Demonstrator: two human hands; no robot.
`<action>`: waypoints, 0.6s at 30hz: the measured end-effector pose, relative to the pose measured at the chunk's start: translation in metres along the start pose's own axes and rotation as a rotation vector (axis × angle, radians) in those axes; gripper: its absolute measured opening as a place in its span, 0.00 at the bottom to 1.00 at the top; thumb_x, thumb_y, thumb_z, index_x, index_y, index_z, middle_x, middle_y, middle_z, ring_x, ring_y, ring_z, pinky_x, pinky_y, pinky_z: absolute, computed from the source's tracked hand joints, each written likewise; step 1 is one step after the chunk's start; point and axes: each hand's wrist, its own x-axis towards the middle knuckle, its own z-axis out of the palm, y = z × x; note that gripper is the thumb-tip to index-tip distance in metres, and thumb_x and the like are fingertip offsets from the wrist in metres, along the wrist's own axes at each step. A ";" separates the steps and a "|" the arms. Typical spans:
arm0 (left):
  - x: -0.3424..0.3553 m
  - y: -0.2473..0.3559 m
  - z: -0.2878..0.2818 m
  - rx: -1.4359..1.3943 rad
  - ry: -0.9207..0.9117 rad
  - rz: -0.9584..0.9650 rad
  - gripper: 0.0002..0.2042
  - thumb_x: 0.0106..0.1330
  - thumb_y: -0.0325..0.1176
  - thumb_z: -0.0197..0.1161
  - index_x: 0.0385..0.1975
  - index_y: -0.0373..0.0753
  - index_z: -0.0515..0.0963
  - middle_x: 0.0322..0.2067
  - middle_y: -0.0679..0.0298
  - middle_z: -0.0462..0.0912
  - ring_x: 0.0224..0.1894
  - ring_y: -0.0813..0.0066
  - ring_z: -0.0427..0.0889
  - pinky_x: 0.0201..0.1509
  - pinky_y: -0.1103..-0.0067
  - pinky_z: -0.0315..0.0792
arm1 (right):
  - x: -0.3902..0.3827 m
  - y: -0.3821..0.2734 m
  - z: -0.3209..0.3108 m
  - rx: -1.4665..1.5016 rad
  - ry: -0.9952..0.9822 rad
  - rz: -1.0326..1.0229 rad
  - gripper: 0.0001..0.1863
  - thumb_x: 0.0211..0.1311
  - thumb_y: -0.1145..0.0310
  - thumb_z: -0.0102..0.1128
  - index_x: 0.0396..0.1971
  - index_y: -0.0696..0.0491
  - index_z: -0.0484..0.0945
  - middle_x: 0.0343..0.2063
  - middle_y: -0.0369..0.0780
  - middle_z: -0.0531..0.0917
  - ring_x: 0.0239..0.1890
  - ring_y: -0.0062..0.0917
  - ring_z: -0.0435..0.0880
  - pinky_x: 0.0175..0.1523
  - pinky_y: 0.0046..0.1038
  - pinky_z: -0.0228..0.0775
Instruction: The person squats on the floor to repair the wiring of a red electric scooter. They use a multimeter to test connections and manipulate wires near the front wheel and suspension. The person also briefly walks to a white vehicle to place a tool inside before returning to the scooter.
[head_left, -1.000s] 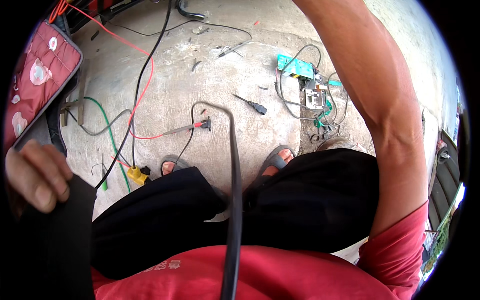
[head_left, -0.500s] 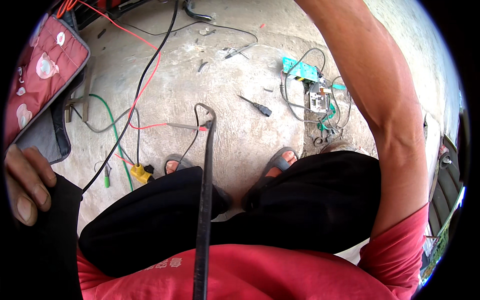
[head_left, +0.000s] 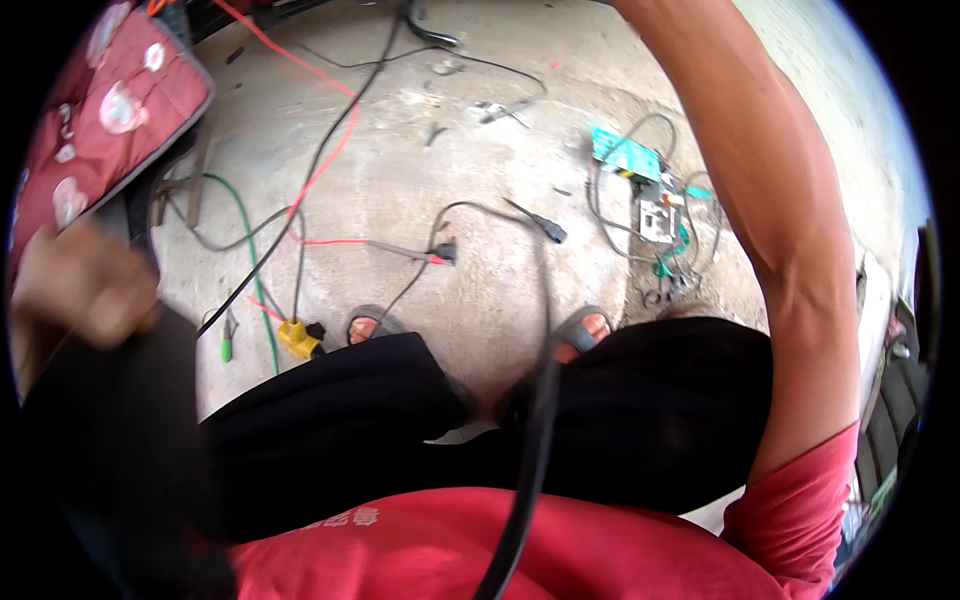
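Note:
My left hand (head_left: pixel 90 285) is at the left edge, blurred by motion, its fingers curled over the top of a black flat piece (head_left: pixel 120 420) whose kind I cannot make out. My right forearm (head_left: pixel 745 130) stretches up past the upper edge, so the hand and anything in it are out of sight. Close in front of me hangs a thick black cord or strap (head_left: pixel 540 420), blurred. On the concrete floor beyond lies a black plug (head_left: pixel 445 252) joined to a red wire (head_left: pixel 335 241). A yellow connector (head_left: pixel 298 338) sits by my left sandal (head_left: pixel 372 325).
A green circuit board (head_left: pixel 626 154) and tangled wires lie at right. Nearer the middle is a black cut plug (head_left: pixel 549 229). A green-handled tool (head_left: pixel 227 349) and green cable (head_left: pixel 250 240) are at left, below a pink quilted cover (head_left: pixel 120 110). A black cable (head_left: pixel 335 150) slants across.
The view has shifted, moving the floor things slightly right. My left hand has risen and moved right with the black piece. The hanging cord has swung right; my right forearm stays raised.

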 end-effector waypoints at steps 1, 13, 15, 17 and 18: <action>0.024 -0.028 -0.018 0.039 -0.186 0.062 0.27 0.59 0.52 0.55 0.49 0.35 0.69 0.39 0.50 0.74 0.38 0.61 0.76 0.40 0.70 0.71 | -0.003 0.003 -0.016 -0.060 0.061 0.004 0.05 0.61 0.70 0.55 0.27 0.54 0.76 0.16 0.34 0.74 0.14 0.15 0.66 0.18 0.18 0.55; 0.102 -0.223 0.034 0.682 -0.264 -0.225 0.42 0.43 0.42 0.71 0.62 0.37 0.63 0.55 0.46 0.70 0.59 0.53 0.69 0.64 0.68 0.63 | 0.006 0.004 -0.004 -0.218 0.174 0.017 0.03 0.62 0.69 0.55 0.34 0.51 0.76 0.28 0.32 0.78 0.24 0.12 0.71 0.28 0.15 0.63; 0.105 -0.259 0.041 0.690 -0.201 -0.209 0.41 0.43 0.46 0.70 0.61 0.37 0.64 0.53 0.46 0.71 0.58 0.51 0.70 0.63 0.68 0.64 | 0.008 0.005 -0.002 -0.221 0.170 0.019 0.04 0.63 0.68 0.55 0.35 0.51 0.76 0.28 0.32 0.79 0.25 0.12 0.71 0.28 0.14 0.63; 0.113 -0.277 0.053 0.708 -0.141 -0.319 0.40 0.43 0.46 0.69 0.59 0.38 0.65 0.50 0.46 0.73 0.55 0.50 0.72 0.60 0.66 0.67 | 0.012 0.006 -0.006 -0.212 0.172 0.025 0.05 0.64 0.68 0.55 0.36 0.51 0.76 0.29 0.31 0.79 0.25 0.11 0.72 0.29 0.14 0.63; 0.116 -0.280 0.055 0.725 -0.144 -0.350 0.40 0.44 0.46 0.69 0.60 0.40 0.64 0.50 0.45 0.72 0.55 0.49 0.72 0.60 0.65 0.67 | 0.014 0.005 -0.008 -0.204 0.172 0.027 0.05 0.64 0.68 0.55 0.37 0.51 0.77 0.30 0.31 0.79 0.25 0.11 0.72 0.29 0.14 0.63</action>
